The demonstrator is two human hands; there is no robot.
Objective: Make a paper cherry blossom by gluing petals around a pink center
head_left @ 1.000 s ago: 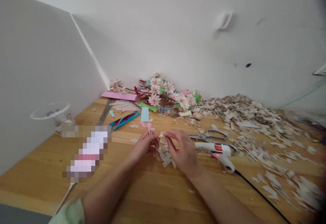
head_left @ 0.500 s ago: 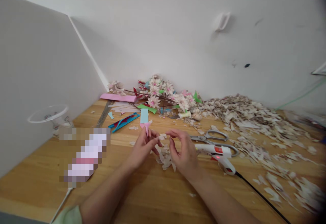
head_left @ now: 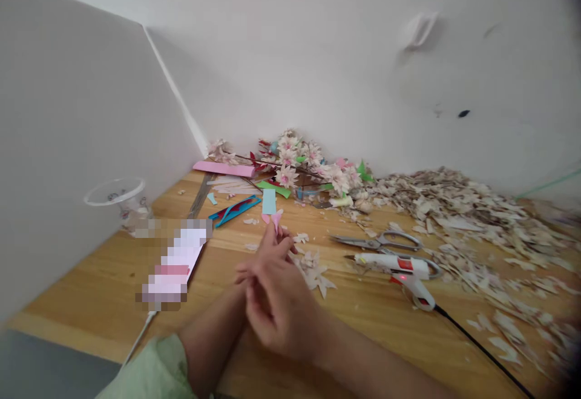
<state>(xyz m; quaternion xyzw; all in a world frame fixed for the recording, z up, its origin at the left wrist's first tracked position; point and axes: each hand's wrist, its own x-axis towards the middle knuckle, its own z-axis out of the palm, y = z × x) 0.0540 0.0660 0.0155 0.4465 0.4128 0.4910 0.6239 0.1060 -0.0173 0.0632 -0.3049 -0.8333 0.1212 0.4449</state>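
Finished flowers [head_left: 295,160] lie at the desk's [head_left: 113,278] far edge — the left hand [head_left: 267,247] pinches a pink piece [head_left: 275,220], unassembled; the right hand [head_left: 276,302] curls over it, grip hidden.

I see a pink paper piece [head_left: 276,220], a white glue gun [head_left: 399,266] with red accents, silver scissors [head_left: 381,241], on my honey-brown desk [head_left: 91,290].
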